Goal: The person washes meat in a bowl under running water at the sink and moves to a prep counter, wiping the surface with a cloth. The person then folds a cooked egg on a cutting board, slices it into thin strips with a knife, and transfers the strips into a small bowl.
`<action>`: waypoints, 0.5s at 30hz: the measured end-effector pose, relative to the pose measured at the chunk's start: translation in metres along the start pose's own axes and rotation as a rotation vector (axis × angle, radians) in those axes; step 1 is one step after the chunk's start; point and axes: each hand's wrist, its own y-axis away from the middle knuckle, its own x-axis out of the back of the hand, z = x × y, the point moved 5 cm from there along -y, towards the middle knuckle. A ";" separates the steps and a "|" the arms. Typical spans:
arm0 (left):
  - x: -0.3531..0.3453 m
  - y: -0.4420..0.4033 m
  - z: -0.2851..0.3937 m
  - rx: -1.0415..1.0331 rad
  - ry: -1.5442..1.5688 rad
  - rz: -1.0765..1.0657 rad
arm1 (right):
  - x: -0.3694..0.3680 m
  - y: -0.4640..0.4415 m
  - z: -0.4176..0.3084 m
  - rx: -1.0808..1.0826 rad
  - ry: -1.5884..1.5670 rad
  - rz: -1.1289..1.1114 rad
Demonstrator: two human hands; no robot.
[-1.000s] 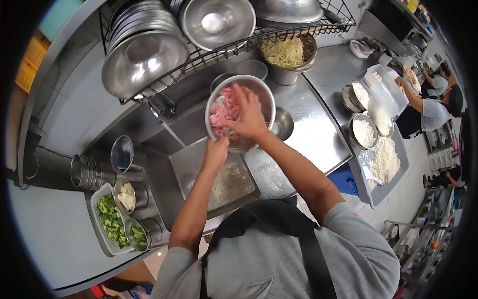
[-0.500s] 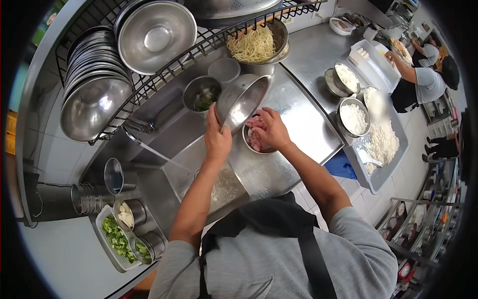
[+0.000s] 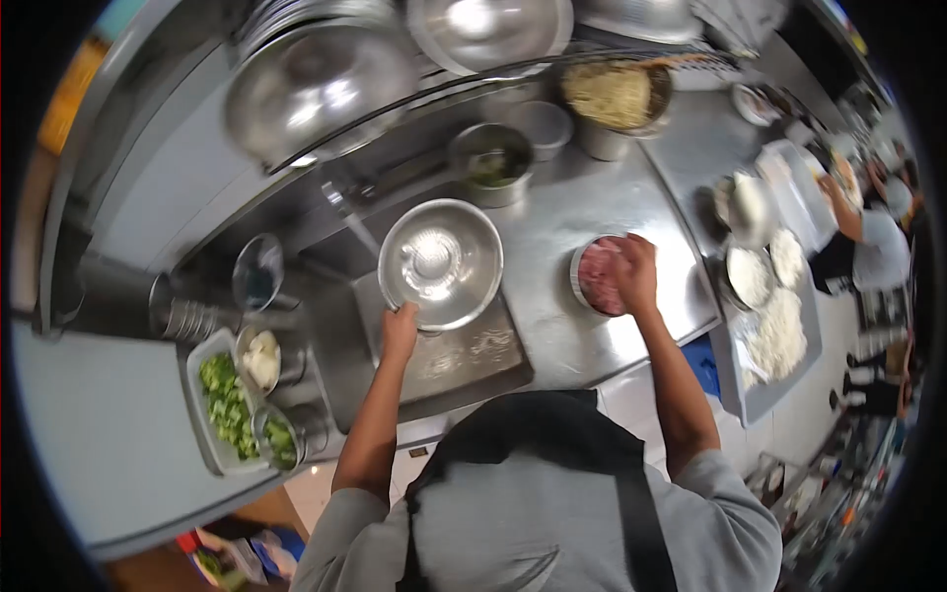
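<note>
1. Counter (image 3: 557, 345) of bare metal is stretching right of the sink (image 3: 340, 370) and is carrying the meat container (image 3: 580, 286) near its front edge, about midway between the sink and the counter's right edge.
2. Metal bowl (image 3: 440, 264) is hanging over the sink, its shiny inside facing up toward the camera; it is sitting well apart from the meat container.
3. Steel pot (image 3: 490, 168) with something green inside is standing toward the counter's back edge, behind the metal bowl.
4. Meat container is holding pink raw meat (image 3: 602, 276) and is lying directly left of the right hand.
5. Right hand (image 3: 638, 271) is reaching over the container's right rim, fingers blurring at the meat; whether they are closing on any cannot be told.
6. Left hand (image 3: 400, 331) is clamping the metal bowl's near rim, at its lower left.
</note>
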 end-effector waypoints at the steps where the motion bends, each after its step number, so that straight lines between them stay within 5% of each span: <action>1: 0.025 0.006 -0.027 0.120 0.148 0.095 | 0.007 0.003 -0.009 -0.079 0.006 0.073; 4: 0.076 0.017 -0.068 0.446 0.500 0.232 | 0.001 -0.002 -0.047 -0.034 -0.108 0.006; 6: 0.095 -0.008 -0.112 0.529 0.626 0.186 | -0.022 -0.001 -0.084 -0.331 -0.291 -0.184; 10: 0.104 -0.047 -0.097 0.398 0.299 0.148 | -0.082 0.000 -0.169 0.024 -0.333 -0.435; 15: 0.081 -0.109 0.000 -0.115 -0.224 0.264 | -0.173 -0.007 -0.252 -0.168 -0.768 -0.822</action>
